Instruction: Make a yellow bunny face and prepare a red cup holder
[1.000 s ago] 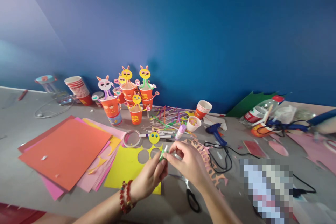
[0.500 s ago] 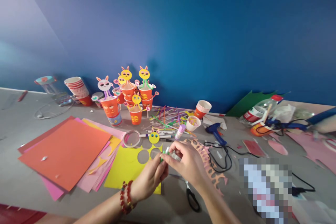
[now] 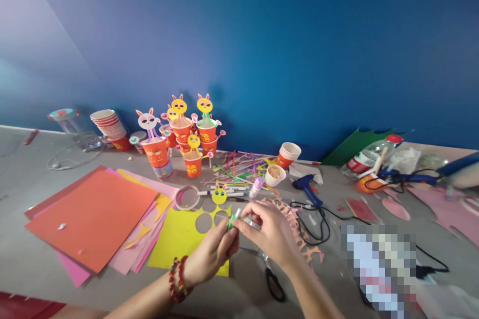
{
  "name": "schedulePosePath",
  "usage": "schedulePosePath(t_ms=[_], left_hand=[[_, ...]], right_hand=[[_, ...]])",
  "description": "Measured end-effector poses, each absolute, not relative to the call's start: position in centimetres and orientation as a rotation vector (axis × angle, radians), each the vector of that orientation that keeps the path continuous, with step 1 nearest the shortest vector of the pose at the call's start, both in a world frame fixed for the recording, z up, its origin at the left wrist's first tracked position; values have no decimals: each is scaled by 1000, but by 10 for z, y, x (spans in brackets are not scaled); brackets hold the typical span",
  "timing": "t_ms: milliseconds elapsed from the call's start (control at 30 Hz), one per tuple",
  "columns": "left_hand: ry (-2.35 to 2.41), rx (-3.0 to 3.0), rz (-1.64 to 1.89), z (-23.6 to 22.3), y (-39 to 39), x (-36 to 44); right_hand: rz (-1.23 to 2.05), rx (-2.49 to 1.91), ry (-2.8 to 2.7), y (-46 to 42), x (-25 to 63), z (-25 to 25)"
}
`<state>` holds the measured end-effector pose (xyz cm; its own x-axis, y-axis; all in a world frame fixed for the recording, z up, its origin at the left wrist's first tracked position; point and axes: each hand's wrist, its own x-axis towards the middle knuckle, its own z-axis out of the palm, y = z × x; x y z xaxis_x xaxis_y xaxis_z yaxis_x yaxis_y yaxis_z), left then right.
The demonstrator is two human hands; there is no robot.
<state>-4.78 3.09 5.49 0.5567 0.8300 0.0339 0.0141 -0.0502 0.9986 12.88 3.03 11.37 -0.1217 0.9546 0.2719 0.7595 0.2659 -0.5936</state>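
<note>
Both of my hands meet low in the middle of the view, above the grey table. My left hand [image 3: 211,254], with a red bead bracelet on the wrist, pinches a small green piece [image 3: 232,219] at its fingertips. My right hand [image 3: 270,232] is closed on the other end of the same small thing, which looks like a short green and pale strip or straw. Under my hands lie a yellow sheet with round holes cut out [image 3: 187,237] and black-handled scissors [image 3: 271,279].
A stack of orange, pink and yellow paper [image 3: 93,214] lies at left. Orange paper cups with bunny figures [image 3: 183,139] stand at the back, beside loose coloured straws [image 3: 235,167], a tape roll [image 3: 187,197], a glue stick [image 3: 257,187] and a blue glue gun [image 3: 307,187] with its cord.
My hands have stayed almost still, only working the small green piece between the fingertips. The view has shifted slightly.
</note>
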Motion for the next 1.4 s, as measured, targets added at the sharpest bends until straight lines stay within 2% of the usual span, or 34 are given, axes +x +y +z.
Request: schedulePosePath(t_ms=[167,300,467,633,833,1167,1400], left_hand=[[726,1425,694,59,33,-49],[701,1348,637,57,35,-49],[712,1318,587,55,36,-50],[675,1366,518,55,35,-48],[698,1446,483,48,35,-51],[858,2046,234,76,36,-54],[859,2112,200,71,36,-53]], right_hand=[[410,-1495,-1963,29,130,110],[265,-1477,-1940,26,133,103],[75,-1193,-2005,18,138,97],[35,-1068,-2175,16,141,100],[74,-1083,-2257,18,141,108],[320,-1155,-2416,20,148,118],[514,-1149,-2400,24,150,121]])
